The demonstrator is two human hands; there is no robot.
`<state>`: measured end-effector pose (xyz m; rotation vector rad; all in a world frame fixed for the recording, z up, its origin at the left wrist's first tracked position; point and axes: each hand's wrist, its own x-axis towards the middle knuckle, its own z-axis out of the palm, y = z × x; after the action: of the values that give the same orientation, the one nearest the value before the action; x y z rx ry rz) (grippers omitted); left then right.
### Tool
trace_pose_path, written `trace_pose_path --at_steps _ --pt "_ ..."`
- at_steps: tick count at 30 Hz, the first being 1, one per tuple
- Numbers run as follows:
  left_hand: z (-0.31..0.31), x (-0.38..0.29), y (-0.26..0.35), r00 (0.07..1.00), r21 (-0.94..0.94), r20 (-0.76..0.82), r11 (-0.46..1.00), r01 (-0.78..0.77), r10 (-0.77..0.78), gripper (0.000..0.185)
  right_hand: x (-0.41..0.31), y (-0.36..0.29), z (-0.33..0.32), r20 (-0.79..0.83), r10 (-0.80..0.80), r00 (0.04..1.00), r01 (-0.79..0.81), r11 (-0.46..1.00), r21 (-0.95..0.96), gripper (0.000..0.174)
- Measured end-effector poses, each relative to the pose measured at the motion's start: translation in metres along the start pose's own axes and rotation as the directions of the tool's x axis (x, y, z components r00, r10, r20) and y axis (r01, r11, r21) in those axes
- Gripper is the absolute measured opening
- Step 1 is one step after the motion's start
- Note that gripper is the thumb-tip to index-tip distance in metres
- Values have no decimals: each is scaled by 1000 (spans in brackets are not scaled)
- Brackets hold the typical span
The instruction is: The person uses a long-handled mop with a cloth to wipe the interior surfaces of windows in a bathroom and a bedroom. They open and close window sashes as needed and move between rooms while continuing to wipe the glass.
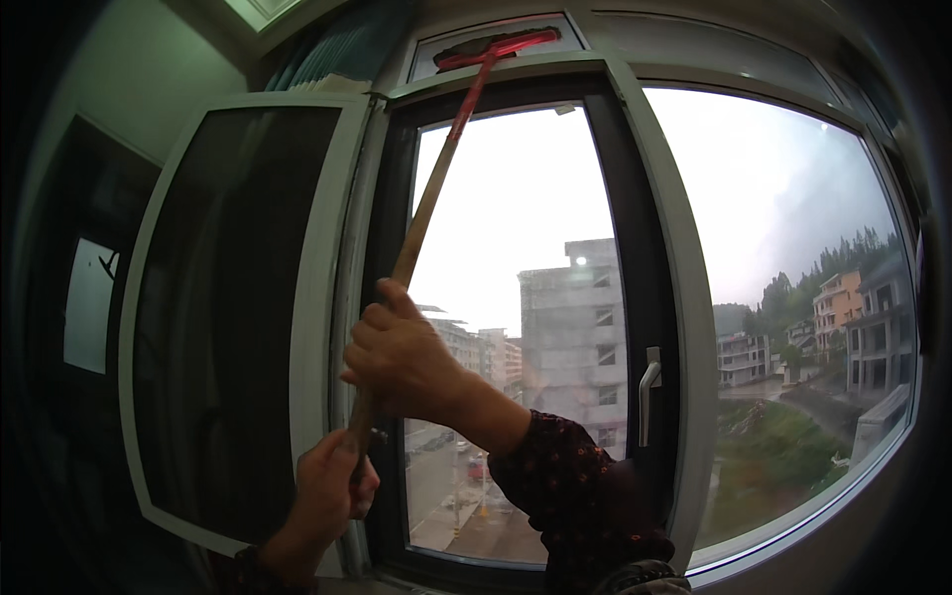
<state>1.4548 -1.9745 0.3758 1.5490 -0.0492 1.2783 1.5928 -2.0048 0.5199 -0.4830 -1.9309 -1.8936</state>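
Note:
A long wooden pole slants up through both my hands. My right hand grips it around the middle, and my left hand is closed on its lower end. A red plastic sleeve joins the pole to a red mop head at the top. Dark cloth hangs about that head, which lies against the small upper window pane. Below it is a dark-framed window sash, shut, with the pole crossing in front of its glass.
A white-framed screen panel stands swung open at the left. The sash carries a silver handle on its right side. A large fixed pane fills the right, with buildings outside. A blue-green curtain is gathered at the upper left.

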Motion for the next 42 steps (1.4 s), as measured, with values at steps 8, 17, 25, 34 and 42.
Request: trace_pose_path --at_steps 8,17,25,34,42 --pt "32 14 -23 947 -624 321 752 212 0 46 4 24 -52 147 -86 985 87 996 2 10" --pt "82 16 -56 936 -649 351 714 263 -26 56 -17 34 -97 714 -32 699 43 999 2 17" --pt "84 -18 -53 841 -539 513 698 471 -171 50 -65 25 -81 46 -107 993 113 984 -137 22" --pt "102 1 -20 890 -611 438 683 400 -128 45 -48 60 -84 194 -84 977 86 996 -6 32" --pt "162 164 75 872 -615 439 780 116 217 40 11 230 -96 42 -113 993 119 976 -185 28"
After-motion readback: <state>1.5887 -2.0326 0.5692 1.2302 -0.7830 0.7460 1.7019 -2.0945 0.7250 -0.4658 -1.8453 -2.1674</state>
